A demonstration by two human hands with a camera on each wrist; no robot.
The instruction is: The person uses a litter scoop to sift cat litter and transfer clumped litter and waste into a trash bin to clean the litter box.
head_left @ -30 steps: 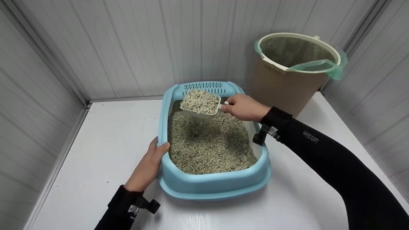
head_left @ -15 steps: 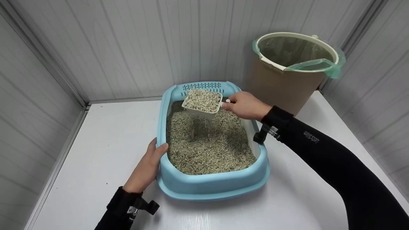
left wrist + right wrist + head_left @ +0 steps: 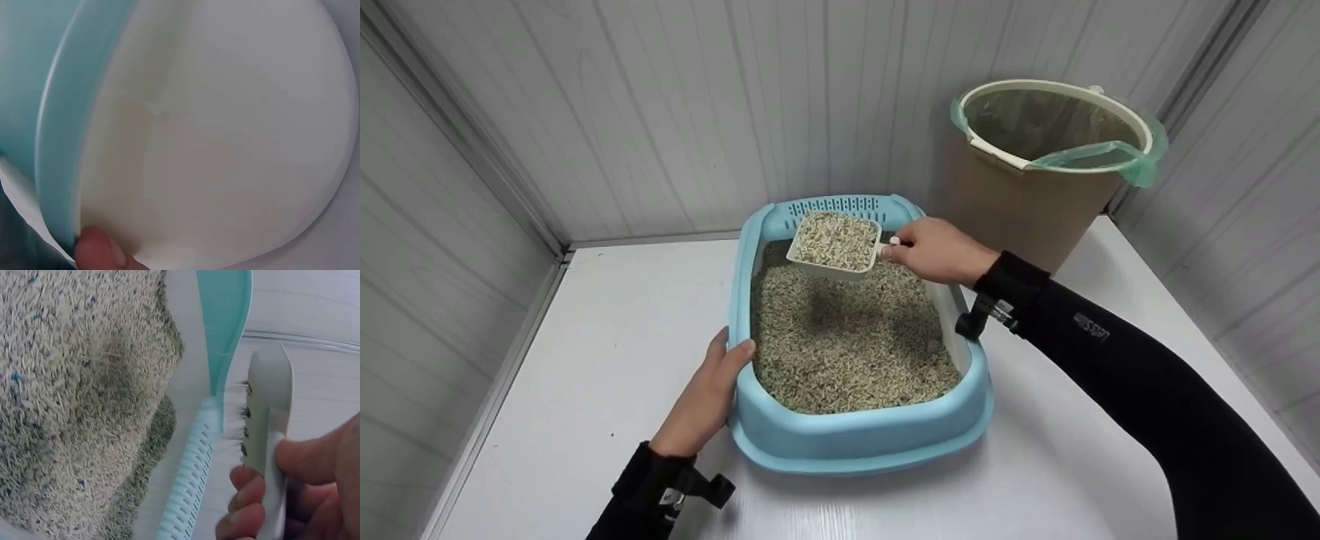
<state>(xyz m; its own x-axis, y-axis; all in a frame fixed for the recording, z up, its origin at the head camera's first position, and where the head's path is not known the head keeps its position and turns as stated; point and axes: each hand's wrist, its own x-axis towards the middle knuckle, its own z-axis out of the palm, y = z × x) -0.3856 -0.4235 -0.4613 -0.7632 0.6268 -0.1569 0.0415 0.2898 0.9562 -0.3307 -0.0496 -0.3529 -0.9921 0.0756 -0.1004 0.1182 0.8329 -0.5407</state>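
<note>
In the head view my right hand grips the handle of a pale litter scoop, held level over the back half of the litter box. Light cat litter fills the scoop. The right wrist view shows the scoop edge-on, fingers curled round its handle and thumb laid along it; grains hang blurred at its slots. The blue litter box stands on the table, with more litter spread over its floor. My left hand holds the box's left side, thumb over the rim and the other fingers mostly hidden outside.
A brown bin with a green bag liner folded over its rim stands at the back right. Grey panel walls close in the white table at the back and sides.
A stream of grains was falling under the scoop half a second ago; in the head view it no longer shows. The heap in the scoop looks a little lower. The left hand stays on the box.
</note>
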